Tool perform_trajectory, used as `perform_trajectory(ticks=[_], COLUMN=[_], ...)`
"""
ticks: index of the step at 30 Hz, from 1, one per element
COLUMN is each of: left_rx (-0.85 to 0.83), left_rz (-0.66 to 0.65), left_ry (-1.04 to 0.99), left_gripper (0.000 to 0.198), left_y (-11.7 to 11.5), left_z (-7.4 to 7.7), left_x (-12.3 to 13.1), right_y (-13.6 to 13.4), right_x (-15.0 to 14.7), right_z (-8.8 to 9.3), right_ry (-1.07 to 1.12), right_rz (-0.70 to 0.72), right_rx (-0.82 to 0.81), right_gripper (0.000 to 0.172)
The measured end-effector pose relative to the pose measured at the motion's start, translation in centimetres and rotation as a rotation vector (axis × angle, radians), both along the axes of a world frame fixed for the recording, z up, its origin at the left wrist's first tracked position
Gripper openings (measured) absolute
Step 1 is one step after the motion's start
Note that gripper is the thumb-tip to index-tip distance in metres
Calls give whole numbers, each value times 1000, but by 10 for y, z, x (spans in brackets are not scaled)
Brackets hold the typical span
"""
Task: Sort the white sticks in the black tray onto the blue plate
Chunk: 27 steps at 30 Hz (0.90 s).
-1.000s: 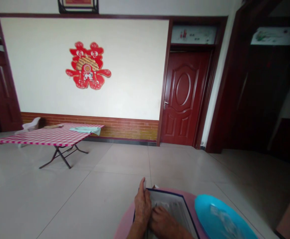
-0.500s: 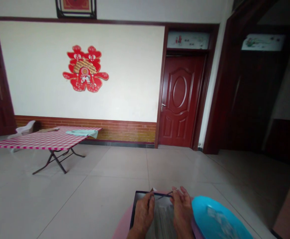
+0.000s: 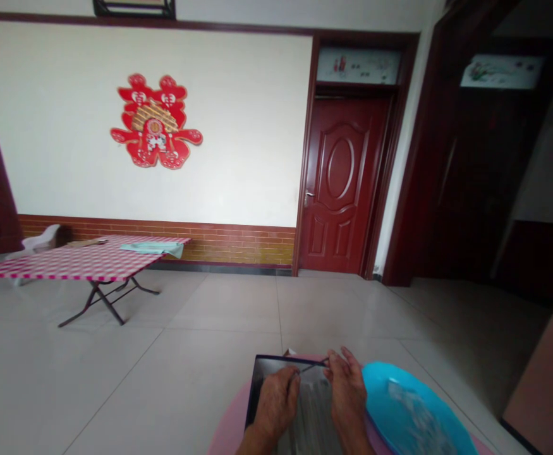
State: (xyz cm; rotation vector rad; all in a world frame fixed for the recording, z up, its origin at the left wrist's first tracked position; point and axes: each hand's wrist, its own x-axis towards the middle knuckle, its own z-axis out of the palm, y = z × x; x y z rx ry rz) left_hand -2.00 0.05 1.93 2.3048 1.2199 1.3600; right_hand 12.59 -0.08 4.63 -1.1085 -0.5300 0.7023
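My left hand (image 3: 279, 395) and my right hand (image 3: 347, 392) are over an open dark-rimmed box (image 3: 253, 387). Between them runs a thin dark stick-like piece (image 3: 313, 365), slanting up to the right. The left fingertips pinch its lower end, while the right thumb and fingers grip the upper end. What exactly the piece is, I cannot make out. Inside the box lie long, thin greyish strips (image 3: 311, 411), blurred and partly covered by my hands. Just right of my right hand sits a blue basin (image 3: 375, 392) with clear, crumpled-looking pieces (image 3: 416, 411) in it.
Box and basin rest on a round pink surface (image 3: 229, 420). Beyond the tiled floor (image 3: 219, 354), a folding table (image 3: 86, 262) with a checked cover carries a pale green cloth (image 3: 150, 247). A red door (image 3: 340, 183) stands at the back, and a pinkish block-like object (image 3: 544, 366) at the right.
The view has tilted down slightly and shifted. Both hands remain over the box, still holding the thin dark piece, whose left end now sits a little lower against the left fingertips.
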Motion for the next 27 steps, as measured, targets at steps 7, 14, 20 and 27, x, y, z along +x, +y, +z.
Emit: perform_trajectory(ticks=[7,14,20,27], left_rx=[13,57,65,83], left_rz=[-80,12,150,200], left_ry=[33,-107,-219,-205], left_gripper=[31,39,36,36], left_y=[1,6,10,14], left_z=[-1,-2,-2,-6], left_x=[-1,-5,-8,-9], right_y=[-7,-1,-1,-8], right_x=[-19,-25,-23,-28], right_z=[6,-8,-29,-36], right_ry=[-233,-728,-1075,-1269], right_rz=[173,239,370,394], right_rx=[-23,21,-110,-218], right_gripper=[45,32,26,27])
